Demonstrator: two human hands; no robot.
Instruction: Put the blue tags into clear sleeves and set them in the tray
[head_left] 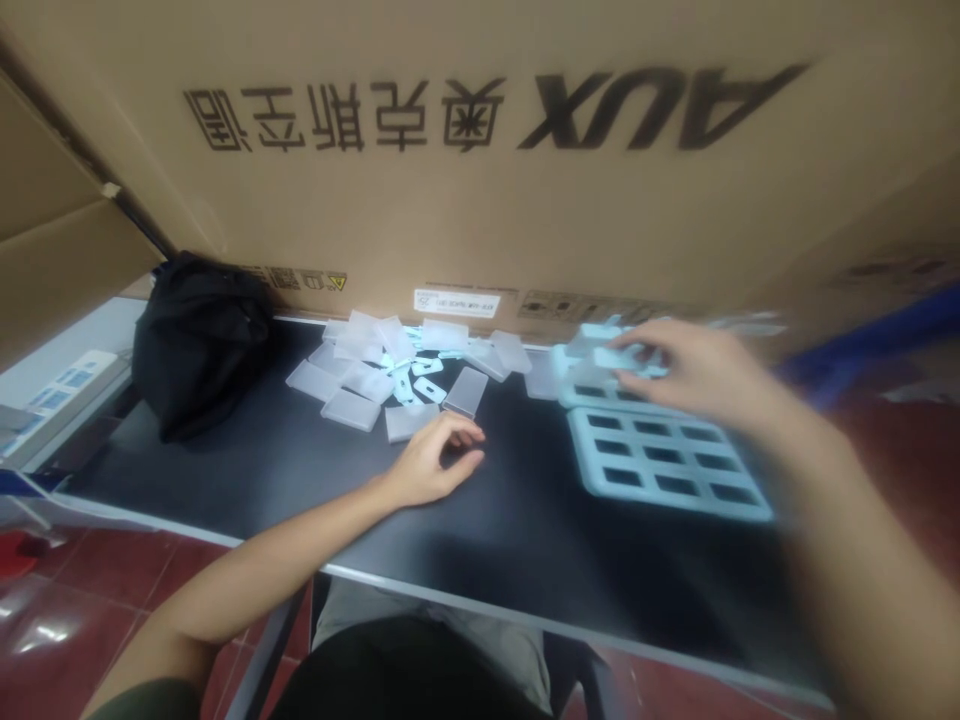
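Note:
My left hand [439, 462] rests on the black table top with its fingers curled and the thumb apart, and nothing shows between them. Just beyond it lies a loose pile of frosted flat plastic cases [351, 410] with small light-blue slotted pieces [429, 390] among them. My right hand [686, 365] is blurred over the far light-blue grid tray [564, 385], its thumb and fingers pinched together. A pale piece shows at those fingertips, too smeared to name. Nearer me lies a second light-blue tray [634, 468] with rows of rectangular openings.
A large printed cardboard box [450, 210] stands along the table's back edge. A black cloth bag [199, 345] sits at the left, near a white and blue box [64, 400]. The table's white front edge [450, 600] runs in front of my lap.

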